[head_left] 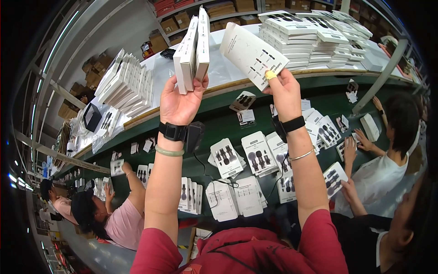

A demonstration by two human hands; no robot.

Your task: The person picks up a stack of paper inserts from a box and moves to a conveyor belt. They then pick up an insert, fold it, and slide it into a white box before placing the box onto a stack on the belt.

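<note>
My left hand (179, 104) grips a few slim white boxes (186, 61) standing on edge above the shelf's rim, its fingers closed around their lower ends. My right hand (287, 95) pinches the lower corner of another flat white box (250, 54), tilted, with small dark pictures and print on the face toward me. Something yellow (271, 74) covers its thumb tip. Between my forearms, white boxes with pictures of dark brushes (260, 155) lie in piles on the green conveyor belt (219, 119). Below them, two pale printed boxes (248, 197) lie near my body.
Tall stacks of white boxes (296, 41) fill the right of the raised white shelf (219, 41); a leaning row of boxes (130, 86) stands at its left. Co-workers sit along the belt: a pink sleeve (125, 223) left, a white shirt (378, 178) right. A metal post (381, 75) rises at right.
</note>
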